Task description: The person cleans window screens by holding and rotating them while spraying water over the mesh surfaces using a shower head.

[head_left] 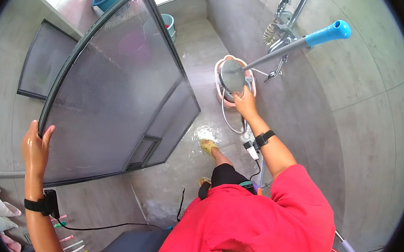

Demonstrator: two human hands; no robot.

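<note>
My left hand (35,145) is closed on the dark edge of a large framed window screen (107,91), its thumb over the near side. Grey mesh fills the frame, with a small framed flap (143,152) near one corner. The screen stands tilted, and its upper area looks wet. My right hand (245,104) grips a round grey shower head (232,77) by its handle, beside the screen. A pale hose (229,123) loops below that hand. Behind the shower head is a pink bucket (218,76), with a blue-gripped mop handle (326,34) slanting above it.
A shower mixer (283,23) is fixed to the right wall. A second, smaller screen (45,63) leans at the left. Blue-green buckets (169,24) stand at the back. The tiled floor (199,40) shines wet near my sandalled foot (208,146). Cables (110,225) run from my wrist straps.
</note>
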